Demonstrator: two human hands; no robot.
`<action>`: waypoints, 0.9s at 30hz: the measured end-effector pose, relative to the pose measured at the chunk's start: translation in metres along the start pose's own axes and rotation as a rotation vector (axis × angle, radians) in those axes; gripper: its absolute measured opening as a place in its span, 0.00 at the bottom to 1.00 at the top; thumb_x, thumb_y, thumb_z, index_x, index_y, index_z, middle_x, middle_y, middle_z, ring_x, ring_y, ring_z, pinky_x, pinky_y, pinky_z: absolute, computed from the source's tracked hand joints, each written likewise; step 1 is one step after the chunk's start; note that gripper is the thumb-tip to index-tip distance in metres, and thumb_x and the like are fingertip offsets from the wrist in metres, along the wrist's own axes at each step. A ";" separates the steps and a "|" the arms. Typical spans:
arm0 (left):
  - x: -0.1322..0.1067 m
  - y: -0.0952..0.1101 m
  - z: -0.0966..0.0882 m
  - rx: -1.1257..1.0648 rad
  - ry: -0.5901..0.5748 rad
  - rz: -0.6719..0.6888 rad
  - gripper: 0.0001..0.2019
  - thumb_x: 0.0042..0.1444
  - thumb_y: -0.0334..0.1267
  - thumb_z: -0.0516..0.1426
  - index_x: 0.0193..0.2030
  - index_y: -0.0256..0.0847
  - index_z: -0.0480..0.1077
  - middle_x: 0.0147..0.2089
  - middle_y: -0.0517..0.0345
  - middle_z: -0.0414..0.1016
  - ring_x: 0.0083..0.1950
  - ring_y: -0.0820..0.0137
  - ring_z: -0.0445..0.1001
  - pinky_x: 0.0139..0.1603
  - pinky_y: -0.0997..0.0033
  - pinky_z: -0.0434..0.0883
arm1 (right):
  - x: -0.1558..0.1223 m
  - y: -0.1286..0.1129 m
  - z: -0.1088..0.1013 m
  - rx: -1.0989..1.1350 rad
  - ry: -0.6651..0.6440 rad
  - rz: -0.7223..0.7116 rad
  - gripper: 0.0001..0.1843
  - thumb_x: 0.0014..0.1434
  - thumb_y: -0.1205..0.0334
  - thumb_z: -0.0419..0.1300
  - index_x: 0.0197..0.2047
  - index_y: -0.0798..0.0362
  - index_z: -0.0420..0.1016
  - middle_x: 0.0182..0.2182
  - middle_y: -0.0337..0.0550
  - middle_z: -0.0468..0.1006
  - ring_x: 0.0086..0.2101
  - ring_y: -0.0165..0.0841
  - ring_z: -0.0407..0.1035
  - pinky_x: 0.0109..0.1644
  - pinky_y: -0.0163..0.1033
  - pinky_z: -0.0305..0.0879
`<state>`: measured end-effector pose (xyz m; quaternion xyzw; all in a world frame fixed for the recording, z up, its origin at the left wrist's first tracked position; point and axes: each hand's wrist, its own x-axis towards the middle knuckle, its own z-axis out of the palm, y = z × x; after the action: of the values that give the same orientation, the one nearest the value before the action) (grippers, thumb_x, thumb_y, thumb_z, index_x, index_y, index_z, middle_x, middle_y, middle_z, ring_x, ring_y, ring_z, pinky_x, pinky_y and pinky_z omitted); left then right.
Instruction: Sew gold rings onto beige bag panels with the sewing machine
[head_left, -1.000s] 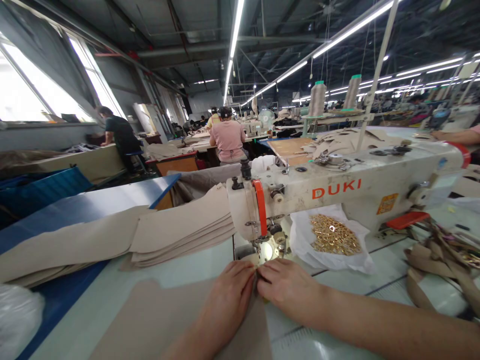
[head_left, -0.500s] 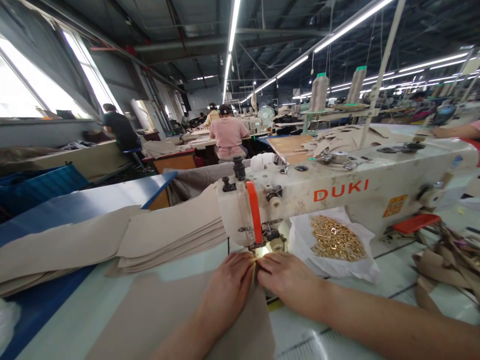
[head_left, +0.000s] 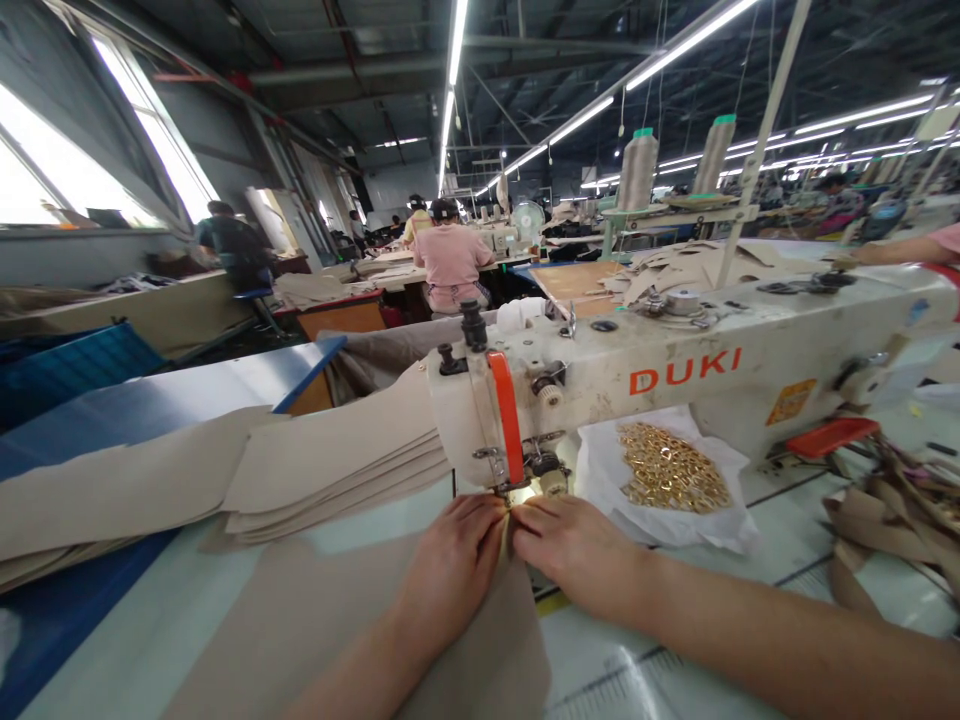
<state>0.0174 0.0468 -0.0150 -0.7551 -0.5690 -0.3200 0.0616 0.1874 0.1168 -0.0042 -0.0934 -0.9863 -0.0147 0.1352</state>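
Note:
A large beige fabric panel (head_left: 330, 620) lies on the pale machine bed and runs up under the needle area of a white sewing machine (head_left: 675, 370). My left hand (head_left: 459, 560) is closed on the panel's edge, its fingers bunched just left of the presser foot. Opposite it, my right hand (head_left: 574, 545) pinches the same edge, its fingertips almost meeting the left ones. The needle, the foot and the spot between my fingertips are mostly hidden by my hands, with the machine's lamp glowing behind them.
Stacked beige panels (head_left: 337, 455) lie to the left. Gold metal rings (head_left: 671, 470) sit on a white cloth (head_left: 600, 490) under the machine arm. Tan strips (head_left: 885, 530) are heaped at right. Thread cones (head_left: 638, 172) stand behind; a co-worker in pink (head_left: 452, 255) sits ahead.
The view has shifted slightly, so the room appears a little displaced. Both my hands stay at the needle area, still holding the fabric panel's edge.

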 end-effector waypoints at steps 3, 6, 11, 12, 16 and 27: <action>0.000 0.001 0.000 -0.003 -0.001 -0.020 0.09 0.60 0.31 0.51 0.38 0.39 0.73 0.38 0.53 0.79 0.41 0.66 0.76 0.45 0.64 0.75 | 0.000 -0.001 0.002 0.018 0.006 0.010 0.06 0.61 0.70 0.57 0.42 0.58 0.71 0.41 0.48 0.75 0.42 0.38 0.68 0.48 0.42 0.65; 0.001 0.002 -0.001 -0.008 -0.014 -0.037 0.09 0.59 0.31 0.51 0.38 0.39 0.74 0.38 0.52 0.79 0.42 0.66 0.76 0.45 0.64 0.75 | 0.000 -0.001 0.003 0.036 0.003 0.018 0.06 0.60 0.70 0.57 0.42 0.58 0.71 0.41 0.48 0.75 0.43 0.38 0.67 0.49 0.42 0.64; -0.001 0.004 -0.004 -0.028 -0.036 -0.045 0.09 0.59 0.31 0.51 0.40 0.39 0.74 0.40 0.51 0.79 0.44 0.66 0.75 0.48 0.63 0.74 | -0.003 -0.003 0.002 0.045 0.016 0.032 0.07 0.60 0.71 0.58 0.42 0.59 0.71 0.42 0.49 0.75 0.45 0.38 0.68 0.52 0.43 0.64; -0.002 0.005 -0.006 -0.027 -0.039 -0.041 0.09 0.59 0.32 0.51 0.41 0.39 0.73 0.41 0.51 0.79 0.45 0.65 0.75 0.49 0.62 0.74 | -0.004 -0.003 0.001 0.043 0.021 0.028 0.07 0.60 0.71 0.58 0.43 0.59 0.71 0.42 0.49 0.75 0.45 0.38 0.68 0.52 0.43 0.64; -0.009 0.007 -0.009 -0.004 -0.060 -0.058 0.11 0.60 0.33 0.51 0.46 0.39 0.72 0.46 0.50 0.78 0.50 0.64 0.74 0.54 0.59 0.72 | -0.012 -0.006 -0.003 0.040 0.035 -0.030 0.06 0.61 0.68 0.58 0.43 0.57 0.71 0.41 0.46 0.76 0.45 0.37 0.68 0.52 0.42 0.64; -0.012 0.007 -0.011 0.084 -0.198 -0.069 0.17 0.63 0.35 0.46 0.50 0.38 0.73 0.55 0.50 0.74 0.56 0.63 0.72 0.58 0.58 0.70 | -0.011 -0.002 -0.003 0.071 0.008 -0.106 0.06 0.64 0.67 0.54 0.39 0.57 0.72 0.39 0.47 0.75 0.44 0.35 0.67 0.52 0.39 0.63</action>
<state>0.0171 0.0295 -0.0116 -0.7596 -0.6109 -0.2216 0.0254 0.1977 0.1127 -0.0045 -0.0363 -0.9892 0.0130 0.1414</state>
